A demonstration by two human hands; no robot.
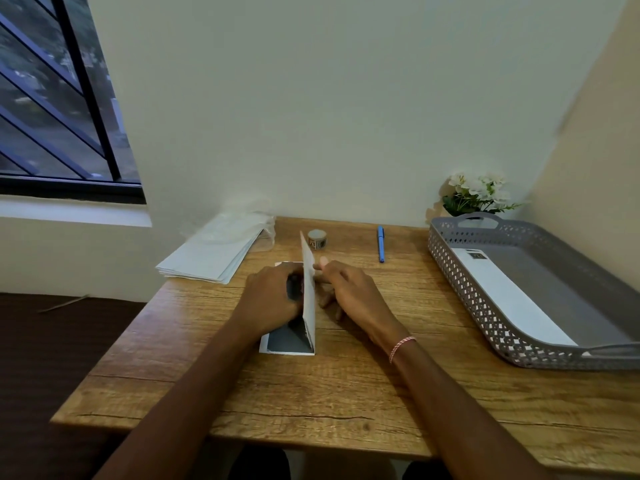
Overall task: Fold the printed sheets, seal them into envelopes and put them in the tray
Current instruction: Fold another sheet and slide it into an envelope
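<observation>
A white envelope (291, 342) with a dark inner lining lies in the middle of the wooden table (311, 393), its flap (308, 289) standing upright. My left hand (273, 299) rests on the envelope's body to the left of the flap, fingers curled at the flap's inner side. My right hand (346, 289) is right of the flap, thumb and fingers pinching its edge. A grey perforated tray (485, 299) at the right holds one sealed white envelope (509, 296).
A stack of white envelopes (211, 258) in clear wrap lies at the back left corner. A small tape roll (317, 239) and a blue pen (381, 244) lie near the wall. White flowers (478, 195) stand behind the tray. A window is at the left.
</observation>
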